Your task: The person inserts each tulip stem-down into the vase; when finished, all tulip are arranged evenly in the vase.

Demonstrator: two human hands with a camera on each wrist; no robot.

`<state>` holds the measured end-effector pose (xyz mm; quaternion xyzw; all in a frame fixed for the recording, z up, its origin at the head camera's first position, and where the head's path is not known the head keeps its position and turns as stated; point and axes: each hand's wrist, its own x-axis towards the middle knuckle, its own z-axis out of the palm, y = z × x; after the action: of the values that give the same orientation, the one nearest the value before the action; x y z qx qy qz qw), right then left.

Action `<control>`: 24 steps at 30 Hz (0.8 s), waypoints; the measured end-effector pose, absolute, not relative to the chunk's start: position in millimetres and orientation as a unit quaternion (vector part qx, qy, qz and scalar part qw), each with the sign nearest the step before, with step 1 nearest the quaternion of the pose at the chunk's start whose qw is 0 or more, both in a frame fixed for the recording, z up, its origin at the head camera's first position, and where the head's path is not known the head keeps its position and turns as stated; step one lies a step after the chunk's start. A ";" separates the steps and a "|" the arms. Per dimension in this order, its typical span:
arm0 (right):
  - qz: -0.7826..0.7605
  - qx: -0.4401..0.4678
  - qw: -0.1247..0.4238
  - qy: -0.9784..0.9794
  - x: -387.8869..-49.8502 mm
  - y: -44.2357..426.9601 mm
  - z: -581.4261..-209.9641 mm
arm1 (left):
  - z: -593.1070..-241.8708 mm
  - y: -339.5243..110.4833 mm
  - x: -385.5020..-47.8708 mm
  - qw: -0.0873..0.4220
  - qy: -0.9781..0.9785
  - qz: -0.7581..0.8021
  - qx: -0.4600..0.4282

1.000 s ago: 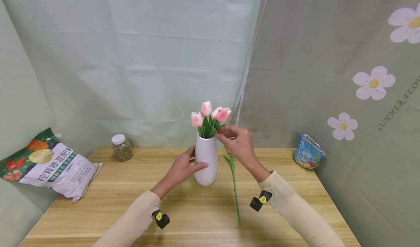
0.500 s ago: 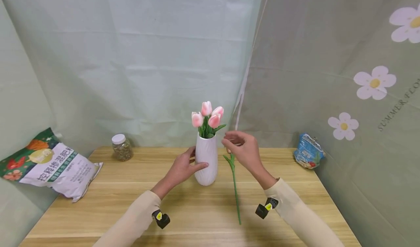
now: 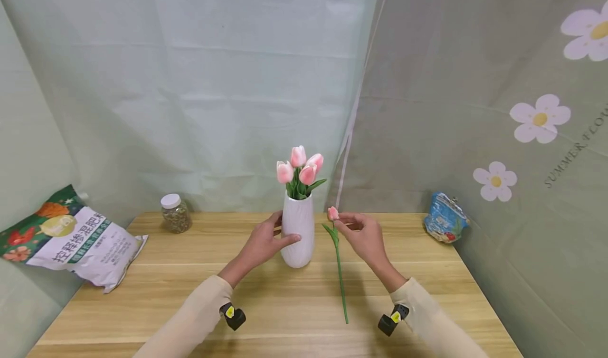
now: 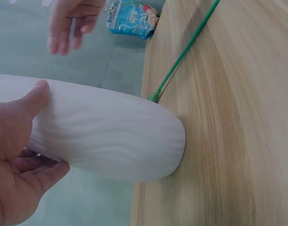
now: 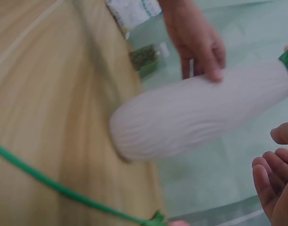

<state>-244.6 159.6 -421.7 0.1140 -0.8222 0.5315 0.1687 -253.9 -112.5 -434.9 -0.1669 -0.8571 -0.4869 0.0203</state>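
Note:
A white ribbed vase (image 3: 300, 231) stands upright on the table, and my left hand (image 3: 262, 246) grips its side, thumb across the front. In the left wrist view the thumb and fingers lie on either side of the vase (image 4: 111, 129). Several pink tulips (image 3: 298, 157) with green leaves stand in it. To its right, a single tulip (image 3: 340, 273) lies on the wood, its pink head towards the back. My right hand (image 3: 367, 239) is by that head; in the right wrist view its loosely bent fingers (image 5: 271, 176) hold nothing. Whether it touches the flower is unclear.
On the wooden table (image 3: 190, 305), a lidded jar (image 3: 176, 215) of small dry bits stands at the back left. A large printed bag (image 3: 78, 239) leans at the left edge. A blue pouch (image 3: 445, 218) sits at the back right corner. Fabric walls (image 3: 214, 110) border the table.
My right hand has let go of the tulips in the vase and moved right and down to the lying tulip. One tulip in the vase settled leftward. My left hand stays on the vase.

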 end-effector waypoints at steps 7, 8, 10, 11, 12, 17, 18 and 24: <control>0.521 0.082 0.147 -0.837 -244.1 167.7 -456.9 | -435.0 -111.8 -254.6 0.020 -0.860 -0.483 -0.162; 0.520 0.078 0.144 -0.838 -243.7 168.3 -461.4 | -435.1 -111.7 -254.7 0.020 -0.860 -0.484 -0.161; 0.519 0.072 0.138 -0.840 -243.7 169.4 -470.4 | -435.4 -111.7 -254.7 0.021 -0.861 -0.483 -0.161; 0.519 0.068 0.136 -0.841 -243.9 169.8 -474.5 | -435.4 -111.6 -254.6 0.022 -0.860 -0.483 -0.162; 0.518 0.064 0.133 -0.843 -243.9 170.1 -478.2 | -435.2 -111.5 -254.5 0.022 -0.860 -0.483 -0.162; 0.506 0.041 0.119 -0.853 -244.3 171.1 -494.2 | -434.2 -111.4 -253.5 0.024 -0.858 -0.485 -0.165; 0.504 0.038 0.114 -0.855 -244.6 171.0 -497.4 | -434.2 -111.5 -253.4 0.024 -0.859 -0.485 -0.165; 0.496 0.032 0.100 -0.862 -247.6 170.8 -512.8 | -434.4 -111.9 -253.7 0.018 -0.859 -0.485 -0.162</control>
<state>-247.6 170.8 -512.8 0.0321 -0.8619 0.4962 0.0996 -253.7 -111.9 -434.4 -0.1620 -0.8595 -0.4845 0.0184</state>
